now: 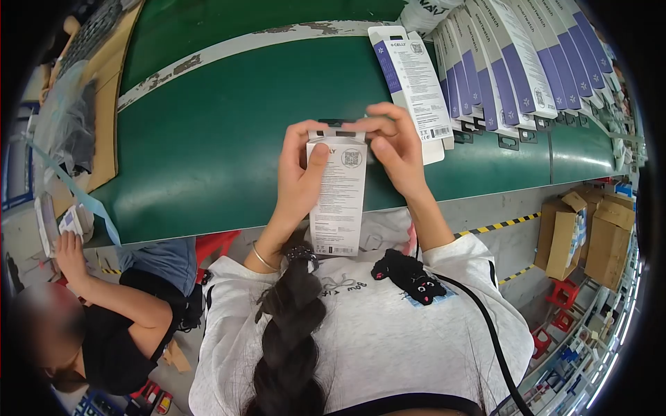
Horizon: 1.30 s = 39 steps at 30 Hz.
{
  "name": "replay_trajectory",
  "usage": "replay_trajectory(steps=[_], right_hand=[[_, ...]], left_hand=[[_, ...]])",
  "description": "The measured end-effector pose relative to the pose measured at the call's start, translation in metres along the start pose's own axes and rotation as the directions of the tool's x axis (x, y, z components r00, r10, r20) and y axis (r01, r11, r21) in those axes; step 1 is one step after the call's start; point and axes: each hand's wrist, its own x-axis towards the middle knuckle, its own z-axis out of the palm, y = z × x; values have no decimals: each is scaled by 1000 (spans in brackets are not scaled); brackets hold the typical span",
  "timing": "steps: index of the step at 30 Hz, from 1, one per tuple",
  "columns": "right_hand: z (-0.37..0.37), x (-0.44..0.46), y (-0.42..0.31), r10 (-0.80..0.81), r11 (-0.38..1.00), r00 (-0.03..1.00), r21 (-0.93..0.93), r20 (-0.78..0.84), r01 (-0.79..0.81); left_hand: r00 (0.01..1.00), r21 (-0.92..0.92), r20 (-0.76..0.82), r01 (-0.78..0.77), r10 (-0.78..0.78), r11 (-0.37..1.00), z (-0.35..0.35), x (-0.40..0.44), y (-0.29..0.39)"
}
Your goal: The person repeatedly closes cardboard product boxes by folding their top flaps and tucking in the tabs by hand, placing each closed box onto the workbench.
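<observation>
A slim white smartwatch box [338, 201] stands upright in front of my chest, its printed back with a QR code facing me. My left hand [302, 166] grips its upper left side, thumb on the printed face and fingers behind. At the top end, a dark hang tab and flap area show between my hands. My right hand [400, 149] is at the upper right corner, with its index fingertip at the top flap. Its thumb stands apart from the fingers, beside the box. Just beyond my right hand lies another box [423, 93] with its end flaps out.
A row of white and purple smartwatch boxes [506, 62] leans at the right of the green table [229, 139]. A white bag [427, 14] stands behind. At left are a cardboard carton [111, 97] and a co-worker's hand [71, 256] on boxes. Cartons [607, 239] stand on the floor.
</observation>
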Motion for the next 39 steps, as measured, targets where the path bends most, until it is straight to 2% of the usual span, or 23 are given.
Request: replay_trajectory(steps=[1, 3, 10, 14, 17, 20, 23, 25, 27, 29, 30, 34, 36, 39], right_hand=[[-4, 0, 2, 2, 1000, 1000, 0, -4, -2], [-8, -1, 3, 62, 963, 996, -266, 60, -44], [-6, 0, 6, 123, 958, 991, -255, -52, -132], [-3, 3, 2, 150, 962, 986, -219, -76, -163], [-4, 7, 1, 222, 955, 964, -164, -148, -246], [0, 8, 1, 206, 957, 962, -170, -179, -237], [3, 3, 3, 138, 952, 975, -249, -175, -179], [0, -4, 6, 58, 975, 995, -208, -85, -75], [0, -9, 1, 96, 981, 994, -162, -46, -103], [-1, -10, 1, -56, 923, 995, -375, 88, 85], [-1, -10, 3, -90, 896, 988, -423, 128, 136], [-6, -12, 6, -69, 903, 987, -410, 146, 124], [-10, -13, 7, -23, 862, 985, -496, 169, 105], [-7, -13, 5, -22, 868, 988, -488, 153, 95]], left_hand=[[999, 48, 12, -51, 51, 998, -2, 0, -4], [1000, 42, -11, -4, 4, 999, -2, 0, -4], [991, 140, -12, 136, -135, 981, -3, 10, 23], [992, 147, 24, 122, -127, 982, -5, 17, 23], [985, 182, 60, 151, -165, 972, -4, 26, 24], [979, 180, 74, 172, -188, 968, -5, 30, 23], [983, 96, 115, 134, -145, 986, -11, 27, 21], [981, 190, 158, 79, -110, 979, -15, 18, 22], [980, 174, 175, 59, -90, 983, -14, 11, 28], [983, 206, 161, 49, -84, 977, -16, 7, 32], [983, 205, 160, 53, -88, 977, -19, 6, 31], [982, 202, 180, 27, -64, 979, -26, 1, 24], [982, 218, 183, 10, -51, 976, -27, 1, 22], [976, 182, 209, 15, -54, 983, -28, 4, 19]])
